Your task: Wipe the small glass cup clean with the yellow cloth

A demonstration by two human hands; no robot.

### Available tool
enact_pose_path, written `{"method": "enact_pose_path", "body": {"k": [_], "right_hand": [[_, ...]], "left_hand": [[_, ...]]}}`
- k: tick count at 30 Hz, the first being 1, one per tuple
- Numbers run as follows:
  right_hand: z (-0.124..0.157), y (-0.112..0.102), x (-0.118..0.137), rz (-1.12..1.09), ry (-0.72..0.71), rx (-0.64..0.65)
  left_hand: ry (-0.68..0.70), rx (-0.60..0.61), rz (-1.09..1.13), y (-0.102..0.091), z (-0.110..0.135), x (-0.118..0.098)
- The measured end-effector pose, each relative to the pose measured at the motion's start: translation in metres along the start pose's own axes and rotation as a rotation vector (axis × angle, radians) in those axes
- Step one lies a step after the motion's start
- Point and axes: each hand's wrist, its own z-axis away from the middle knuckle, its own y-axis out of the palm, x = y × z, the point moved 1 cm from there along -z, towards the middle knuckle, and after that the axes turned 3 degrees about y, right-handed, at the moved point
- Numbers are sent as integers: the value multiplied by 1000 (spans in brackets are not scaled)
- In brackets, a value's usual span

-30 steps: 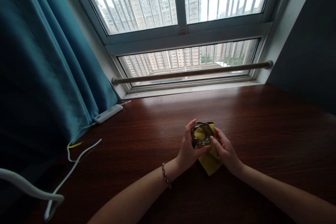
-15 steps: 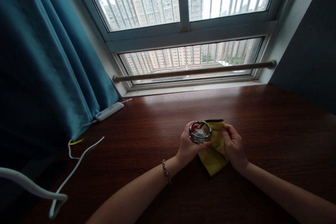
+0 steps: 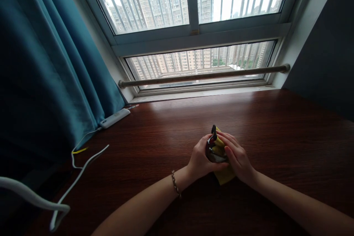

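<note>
My left hand (image 3: 199,158) grips a glass ashtray (image 3: 214,155), fingers round its left side and thumb along its lower edge. A yellow cloth (image 3: 226,177) with a dark border is pressed against the ashtray's right side and opening, and part of it hangs below. Over that cloth lies my right hand (image 3: 237,156), its fingers closed on it against the glass. Much of the ashtray is hidden by the cloth and both hands. A bracelet (image 3: 174,183) circles my left wrist.
Both hands are above a dark red-brown wooden table (image 3: 155,129). On the left lie a white power strip (image 3: 114,118) and a white cable (image 3: 80,177) beside a blue curtain (image 3: 63,62). Behind the table, a rail (image 3: 204,76) crosses a window.
My right hand has moved left and brought the cloth onto the ashtray, folding it over the opening. The ashtray has tilted and sits slightly lower in my left hand.
</note>
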Motion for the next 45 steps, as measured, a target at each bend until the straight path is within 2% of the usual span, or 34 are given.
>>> {"method": "enact_pose_path", "body": {"k": [4, 13, 17, 21, 32, 36, 40, 45], "right_hand": [[1, -1, 0, -20, -37, 54], [3, -5, 21, 75, -288, 292], [3, -6, 24, 62, -303, 216], [1, -10, 23, 42, -312, 128], [-1, -9, 16, 87, -308, 94], [-1, -5, 11, 98, -273, 37], [1, 4, -1, 88, -185, 49], [5, 11, -14, 110, -66, 30]], "left_hand": [[-21, 70, -34, 5, 6, 0], [-137, 27, -2, 8, 3, 6], [-176, -52, 52, 4, -1, 4], [-246, -67, 203, 2, -4, 3], [-399, -159, 595, 1, -10, 6], [-487, -255, 810, 2, -11, 15], [-577, -357, 1003, -1, -13, 25], [-646, -361, 1105, -5, -16, 28]]}}
